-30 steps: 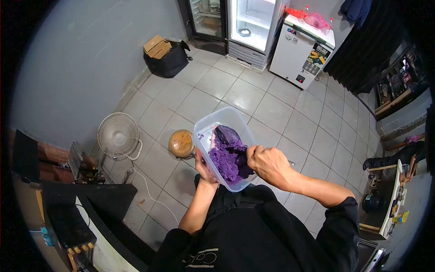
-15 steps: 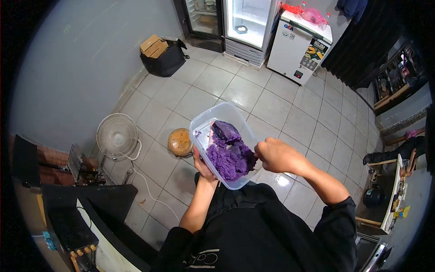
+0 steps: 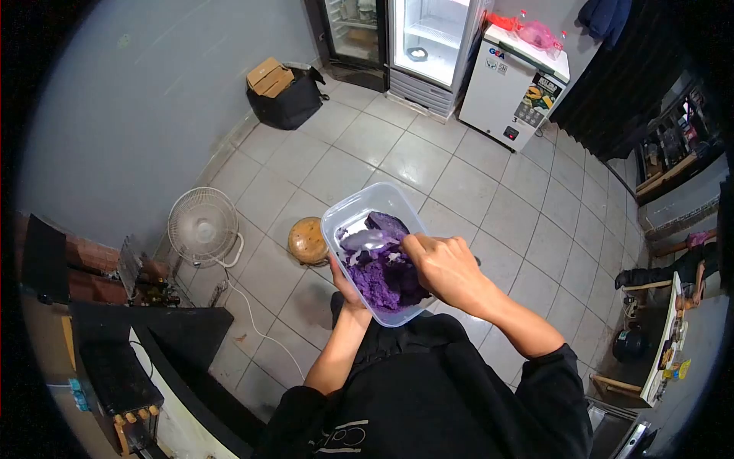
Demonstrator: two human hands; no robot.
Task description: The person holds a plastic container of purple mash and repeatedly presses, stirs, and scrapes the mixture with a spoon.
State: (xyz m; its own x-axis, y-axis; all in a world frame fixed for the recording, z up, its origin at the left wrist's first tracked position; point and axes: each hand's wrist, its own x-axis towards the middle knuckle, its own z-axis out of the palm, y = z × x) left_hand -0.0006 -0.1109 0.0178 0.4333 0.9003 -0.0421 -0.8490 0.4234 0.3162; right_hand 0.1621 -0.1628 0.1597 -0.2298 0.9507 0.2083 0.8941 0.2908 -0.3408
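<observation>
A clear plastic container (image 3: 353, 208) is held up in front of me, tilted, with a mass of purple paste (image 3: 386, 274) inside. My left hand (image 3: 343, 284) grips the container from below at its near left edge. My right hand (image 3: 443, 266) is closed on the handle of a spoon (image 3: 365, 240), whose bowl lies on top of the paste near the container's far left. Both arms wear black sleeves.
On the tiled floor below stand a white fan (image 3: 201, 227) with a white cable, a brown-lidded jar (image 3: 308, 241) and a black bag with a cardboard box (image 3: 284, 95). Glass-door fridges (image 3: 427, 38) and a white chest freezer (image 3: 517, 79) stand at the back. A dark counter (image 3: 145, 344) is lower left.
My right hand has moved leftward over the container, bringing the spoon from the right side of the paste up to its far left top. The container stays in my left hand.
</observation>
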